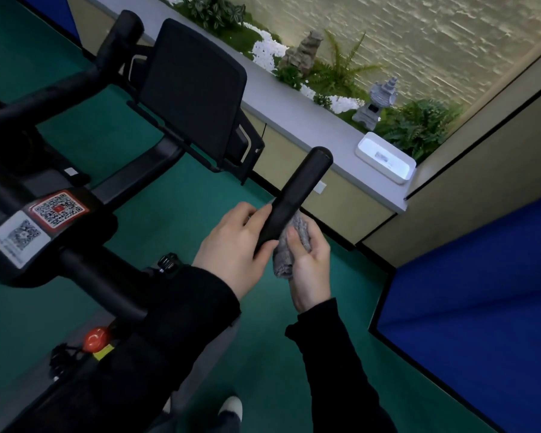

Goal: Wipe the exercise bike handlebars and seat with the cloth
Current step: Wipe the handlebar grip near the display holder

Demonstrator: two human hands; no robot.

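Grey cloth [286,260] sits bunched in the right hand [311,267]. The thumb pinches it against the palm and presses it onto the right flank of the black handlebar [297,195], low on its near horn. The left hand [235,245] wraps the same horn from the other side, fingers over the top and thumb beneath, and seems to steady it. To wipe this horn well, I judge the cloth should be opened out enough to wrap more of the tube. It could then be drawn firmly up to the rounded tip with a twist, so the underside is covered. The left hand would need to move off its patch so that part gets wiped too. Neither hand touches the far horn [121,35] or the cross bar [103,282], which probably have yet to be wiped. The seat is out of view altogether. The right hand's fingers are hidden behind the cloth, and the horn hides how far the cloth reaches round it. Whether the cloth is damp cannot be told. The QR stickers [58,209] are blurred, and the left sleeve [181,307] covers part of the bike frame.
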